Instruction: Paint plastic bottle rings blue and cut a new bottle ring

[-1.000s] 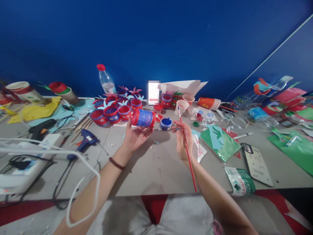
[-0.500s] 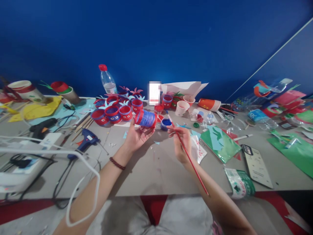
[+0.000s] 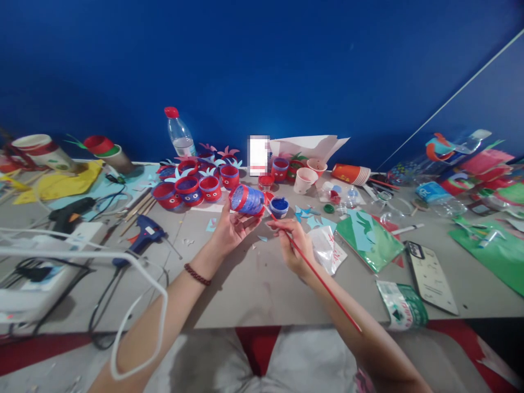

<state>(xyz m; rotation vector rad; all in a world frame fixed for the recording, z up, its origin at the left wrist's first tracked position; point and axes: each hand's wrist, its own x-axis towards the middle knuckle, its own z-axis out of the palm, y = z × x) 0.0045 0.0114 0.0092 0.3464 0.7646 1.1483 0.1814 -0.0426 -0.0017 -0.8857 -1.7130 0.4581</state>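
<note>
My left hand (image 3: 235, 229) grips a cup (image 3: 248, 200) painted blue with red bands, tipped on its side above the table. In my right hand (image 3: 293, 243) is a long red paintbrush (image 3: 313, 267), its tip close to the right end of the cup; I cannot tell whether it touches. Just behind the brush tip stands a small pot of blue paint (image 3: 279, 207). A pot of red paint (image 3: 266, 182) sits farther back.
Several red-and-blue cups with eyes (image 3: 189, 191) stand at the back left. A blue glue gun (image 3: 145, 234) and white cable (image 3: 159, 284) lie left. Paper cups (image 3: 305, 180), a green packet (image 3: 368, 240) and a phone (image 3: 432, 278) are on the right.
The paintbrush has moved left from above the blue paint pot toward the cup. The cup has turned and shifted slightly right in my left hand.
</note>
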